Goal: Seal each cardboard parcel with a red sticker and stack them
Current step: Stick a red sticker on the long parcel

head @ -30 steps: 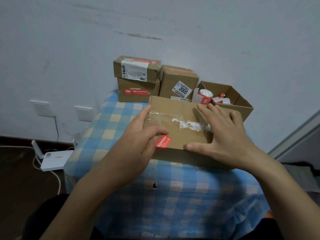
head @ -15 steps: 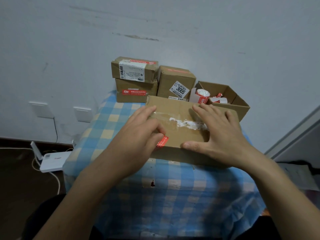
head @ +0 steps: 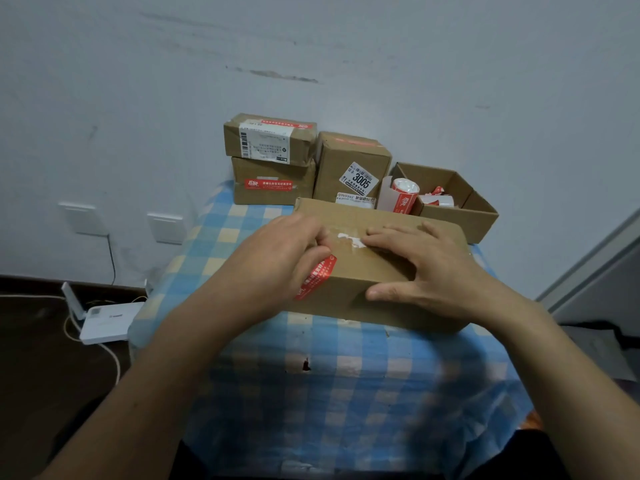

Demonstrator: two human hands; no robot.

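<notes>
parcel [head: 375, 271]: on blue checked cloth [head: 346, 393], near edge | left hand [head: 277, 258]: loosely open on parcel's left end, thumb pressing red sticker [head: 317, 277] over the front edge | right hand [head: 429, 268]: flat and open on top, thumb on front side | stacked parcels [head: 273, 161]: behind, by wall

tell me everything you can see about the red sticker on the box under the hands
The red sticker is a narrow strip with white print too small to read. It lies slanted, folded over the near top edge of the brown cardboard parcel, its upper end on top, the rest down the front face. The left hand presses its thumb along the sticker's left side. The right hand lies flat on the parcel, clear of it.
</notes>
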